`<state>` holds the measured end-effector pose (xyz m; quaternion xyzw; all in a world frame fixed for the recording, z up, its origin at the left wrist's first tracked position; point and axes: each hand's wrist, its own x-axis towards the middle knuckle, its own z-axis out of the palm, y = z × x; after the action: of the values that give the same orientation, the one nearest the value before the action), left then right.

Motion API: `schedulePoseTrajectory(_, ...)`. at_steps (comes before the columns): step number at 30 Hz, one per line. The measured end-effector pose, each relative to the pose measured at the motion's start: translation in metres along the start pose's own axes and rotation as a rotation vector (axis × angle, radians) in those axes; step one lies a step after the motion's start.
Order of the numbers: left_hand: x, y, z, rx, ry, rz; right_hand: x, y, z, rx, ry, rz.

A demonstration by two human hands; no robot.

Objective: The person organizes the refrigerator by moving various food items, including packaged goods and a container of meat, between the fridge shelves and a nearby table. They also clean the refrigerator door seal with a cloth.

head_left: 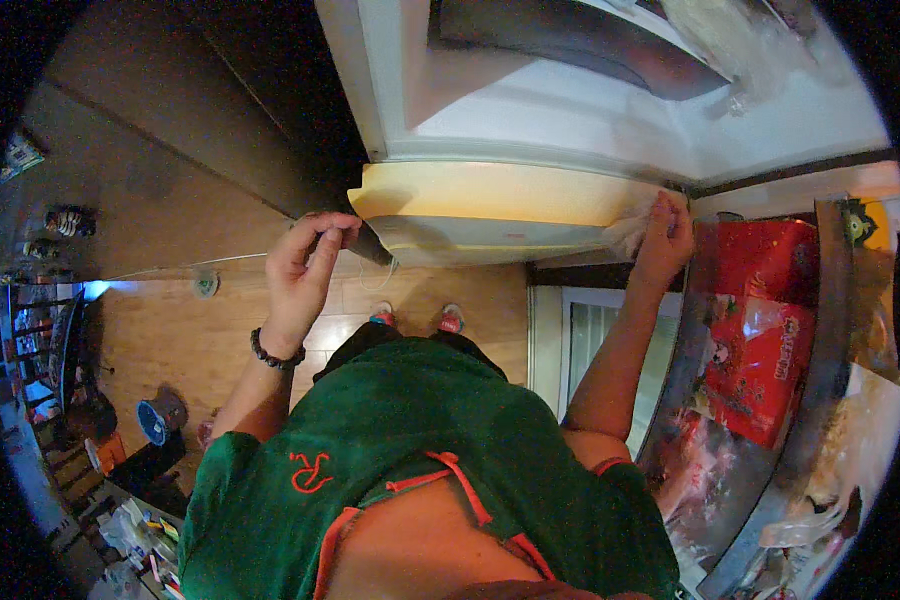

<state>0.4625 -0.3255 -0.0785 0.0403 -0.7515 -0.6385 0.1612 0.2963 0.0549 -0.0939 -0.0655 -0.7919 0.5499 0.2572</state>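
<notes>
I look straight down my body at a cream-coloured drawer [500, 205] pulled out of an open white freezer compartment [570, 110]. My left hand [308, 262] grips the drawer's left front corner, a dark bead bracelet on its wrist. My right hand [665, 240] clasps the drawer's right end, next to crumpled clear plastic. Both arms reach up from a green shirt with orange trim. My feet in sandals [415, 318] stand on the wooden floor below the drawer.
An open door [770, 400] on the right carries shelves with red packets [760, 330] and bagged food. A dark wooden cabinet [170, 130] stands at the left. On the wood floor [190, 330] lie a thin cable and a blue round object [155, 420]; cluttered racks fill the lower left.
</notes>
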Motion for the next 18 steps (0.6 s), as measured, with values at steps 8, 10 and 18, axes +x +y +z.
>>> schedulePoseTrajectory(8,0.011,-0.007,0.016,-0.131,0.009,-0.046,-0.071,0.025,0.076,-0.212,-0.284,-0.355)
schedulePoseTrajectory(10,0.018,-0.002,0.020,-0.140,0.031,0.002,-0.129,-0.034,0.114,-0.530,-0.579,-0.730)
schedulePoseTrajectory(18,0.040,0.046,0.025,0.026,-0.001,0.343,-0.212,-0.043,0.162,0.524,-0.993,-0.168)
